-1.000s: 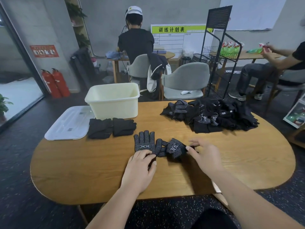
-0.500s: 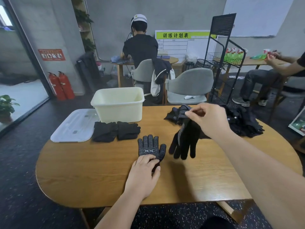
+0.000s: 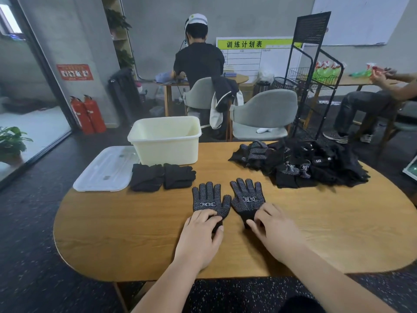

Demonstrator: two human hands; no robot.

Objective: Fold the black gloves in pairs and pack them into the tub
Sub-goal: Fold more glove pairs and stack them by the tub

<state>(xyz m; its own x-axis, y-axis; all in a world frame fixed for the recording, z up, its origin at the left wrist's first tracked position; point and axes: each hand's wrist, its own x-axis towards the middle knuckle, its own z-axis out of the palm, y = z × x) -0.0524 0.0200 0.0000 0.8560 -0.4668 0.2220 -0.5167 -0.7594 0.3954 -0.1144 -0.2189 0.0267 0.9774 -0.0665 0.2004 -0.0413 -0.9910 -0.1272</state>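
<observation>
Two black dotted gloves lie flat side by side on the wooden table, fingers pointing away from me: the left glove (image 3: 209, 199) and the right glove (image 3: 247, 196). My left hand (image 3: 202, 236) rests on the left glove's cuff with fingers curled over it. My right hand (image 3: 274, 231) pinches the right glove's cuff. A folded pair of black gloves (image 3: 161, 177) lies in front of the cream tub (image 3: 165, 141). A pile of loose black gloves (image 3: 304, 163) sits at the far right of the table.
The tub's clear lid (image 3: 106, 169) lies left of the tub. Grey chairs (image 3: 264, 114) stand behind the table, a black wire rack (image 3: 313, 75) further back. One person sits with back turned, another sits at the right.
My right hand has brought the second glove down from the air and laid it flat beside the first. My left hand has stayed on the first glove's cuff.
</observation>
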